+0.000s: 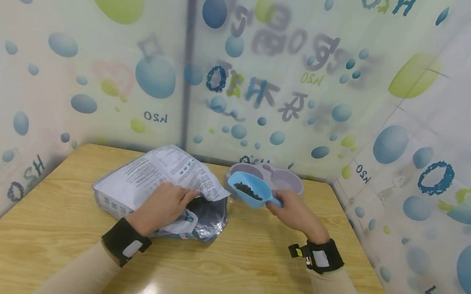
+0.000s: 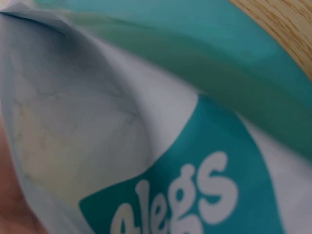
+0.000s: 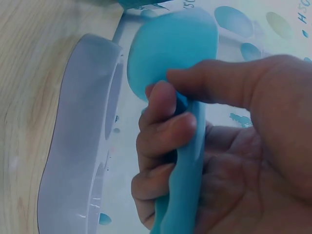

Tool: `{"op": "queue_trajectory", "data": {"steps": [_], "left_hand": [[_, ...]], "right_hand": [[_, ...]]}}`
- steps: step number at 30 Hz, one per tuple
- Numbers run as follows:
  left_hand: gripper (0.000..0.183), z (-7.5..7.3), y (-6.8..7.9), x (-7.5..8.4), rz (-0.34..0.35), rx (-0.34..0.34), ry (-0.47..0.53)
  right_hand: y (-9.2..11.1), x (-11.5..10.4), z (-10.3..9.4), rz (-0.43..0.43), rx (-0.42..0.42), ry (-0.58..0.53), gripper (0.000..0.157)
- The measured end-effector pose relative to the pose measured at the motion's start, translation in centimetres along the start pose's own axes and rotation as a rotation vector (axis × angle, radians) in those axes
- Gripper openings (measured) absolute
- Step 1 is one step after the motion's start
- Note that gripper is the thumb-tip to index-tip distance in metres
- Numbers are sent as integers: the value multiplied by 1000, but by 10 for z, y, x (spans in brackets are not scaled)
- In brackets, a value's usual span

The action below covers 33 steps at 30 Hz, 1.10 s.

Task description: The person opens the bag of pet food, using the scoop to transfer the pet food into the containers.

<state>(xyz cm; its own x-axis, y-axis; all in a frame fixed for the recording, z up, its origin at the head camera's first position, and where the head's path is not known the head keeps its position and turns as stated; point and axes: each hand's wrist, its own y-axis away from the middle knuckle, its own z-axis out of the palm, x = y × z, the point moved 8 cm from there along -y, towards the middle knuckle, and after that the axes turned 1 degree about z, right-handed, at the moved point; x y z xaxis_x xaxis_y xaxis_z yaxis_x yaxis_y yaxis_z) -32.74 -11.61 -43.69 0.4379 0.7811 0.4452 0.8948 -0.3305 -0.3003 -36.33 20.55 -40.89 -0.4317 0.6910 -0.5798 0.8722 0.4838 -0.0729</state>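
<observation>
A large white and teal foil-lined bag [image 1: 142, 176] lies on the left side of the table, its silvery mouth facing right. My left hand [image 1: 162, 208] grips the upper edge of that mouth; in the left wrist view the bag's printed side [image 2: 234, 146] fills most of the picture, with part of the hand at the left edge. The handle of a light blue scoop [image 1: 259, 182] is held in my right hand [image 1: 294, 211], fingers wrapped round it in the right wrist view. Small dark pellets [image 1: 248, 191] lie in the scoop, which is raised in front of a grey-lilac double bowl [image 1: 295, 185].
The double bowl stands at the table's back edge, right of the bag, partly hidden by the scoop. The wooden table [image 1: 251, 268] meets patterned curtain-like walls [image 1: 239, 96] at the back and sides.
</observation>
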Motion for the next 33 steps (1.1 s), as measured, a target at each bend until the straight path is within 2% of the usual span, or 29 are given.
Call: {"op": "queue_trajectory", "data": {"steps": [5, 10, 13, 20, 25, 31, 33], "left_hand": [[53, -1, 0, -1, -7, -7, -5], [55, 0, 1, -1, -4, -9, -13], [55, 0, 1, 0, -2, -9, -13], [55, 0, 0, 1, 9, -2, -17], [54, 1, 0, 0, 5, -2, -20], [53, 2, 0, -1, 8, 1, -19], [53, 3, 0, -2, 6, -2, -19]], "right_hand": [[-3, 7, -4, 42, 55, 18, 19], [-5, 14, -10, 75, 108, 6, 16], [-7, 16, -14, 74, 135, 16, 15], [-10, 15, -21, 50, 194, 81, 29], [-14, 14, -24, 63, 215, 125, 32], [-20, 16, -25, 117, 200, 187, 39], [-22, 16, -25, 144, 195, 211, 34]]}}
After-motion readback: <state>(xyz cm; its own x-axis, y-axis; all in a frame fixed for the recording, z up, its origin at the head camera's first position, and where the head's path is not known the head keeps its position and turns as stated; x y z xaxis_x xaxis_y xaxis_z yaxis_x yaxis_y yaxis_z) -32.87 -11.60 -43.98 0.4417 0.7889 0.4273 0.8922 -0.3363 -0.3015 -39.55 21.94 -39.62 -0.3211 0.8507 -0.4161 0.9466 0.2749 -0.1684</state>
